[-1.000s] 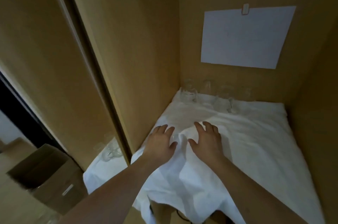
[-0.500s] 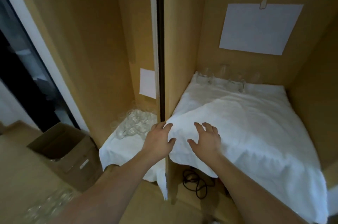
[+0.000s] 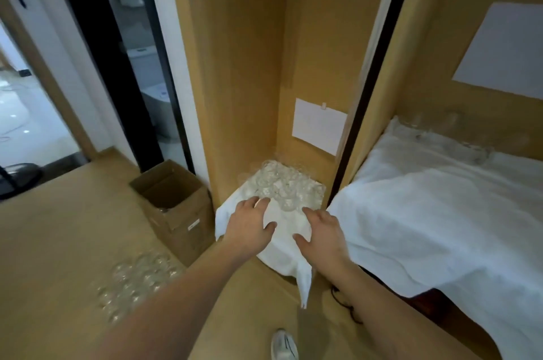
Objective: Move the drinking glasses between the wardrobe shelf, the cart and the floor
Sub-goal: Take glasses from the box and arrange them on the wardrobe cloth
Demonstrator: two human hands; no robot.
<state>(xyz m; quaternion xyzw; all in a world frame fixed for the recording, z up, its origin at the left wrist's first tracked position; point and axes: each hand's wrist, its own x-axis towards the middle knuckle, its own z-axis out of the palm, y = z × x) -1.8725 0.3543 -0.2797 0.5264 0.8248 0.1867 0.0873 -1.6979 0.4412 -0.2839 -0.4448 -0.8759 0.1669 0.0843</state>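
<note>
Cardboard box (image 3: 173, 201) left of wardrobe | glasses (image 3: 279, 183) clustered on white cloth (image 3: 282, 245), more glasses on floor (image 3: 138, 277) | left hand (image 3: 249, 227), right hand (image 3: 323, 233): grip slack, fingers spread above cloth, holding nothing.

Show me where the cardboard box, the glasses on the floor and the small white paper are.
cardboard box (image 3: 176, 214): head view, on its front wall.
glasses on the floor (image 3: 138, 280): head view, middle of the cluster.
small white paper (image 3: 318, 126): head view, centre of the sheet.
</note>
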